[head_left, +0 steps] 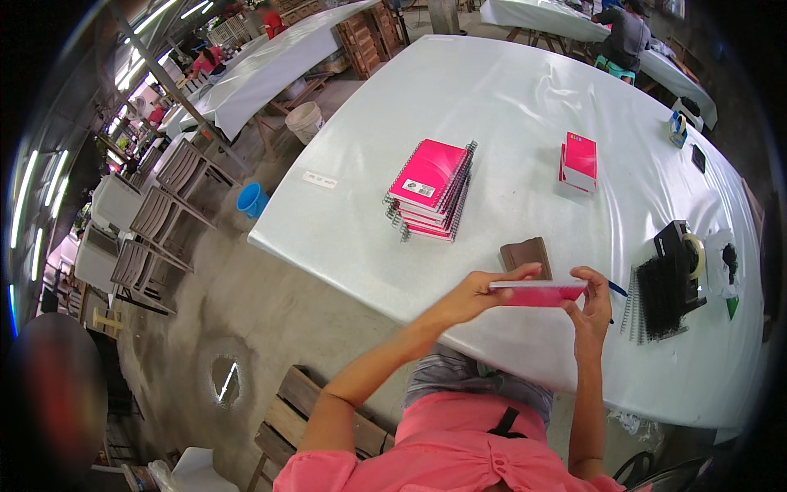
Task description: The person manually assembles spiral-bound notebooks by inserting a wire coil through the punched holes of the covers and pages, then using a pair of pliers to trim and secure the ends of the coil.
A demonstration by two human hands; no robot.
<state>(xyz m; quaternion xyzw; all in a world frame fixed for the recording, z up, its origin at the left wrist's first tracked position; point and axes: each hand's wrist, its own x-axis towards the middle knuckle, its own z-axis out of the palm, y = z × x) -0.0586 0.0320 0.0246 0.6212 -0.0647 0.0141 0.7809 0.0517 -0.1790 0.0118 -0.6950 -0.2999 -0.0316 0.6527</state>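
Note:
My left hand (478,297) and my right hand (589,310) grip a pink-covered notebook (537,295) between them, one at each end. It is tilted nearly edge-on above the table's near edge, with a white page edge along its top. No wire binding shows on it. Just beyond it, a brown block (527,257) lies on the table. To the left stands a stack of pink spiral-bound notebooks (430,174). Farther off on the right sits a smaller pile of pink-covered notebooks (580,157), without visible spirals.
A white-covered table (500,98) spreads before me. On its right lie black binding wires (658,297), a tape dispenser (693,256), a blue pen (616,289) and a phone (698,158). A blue bucket (252,199) and wooden chairs (164,217) stand left; other people work farther away.

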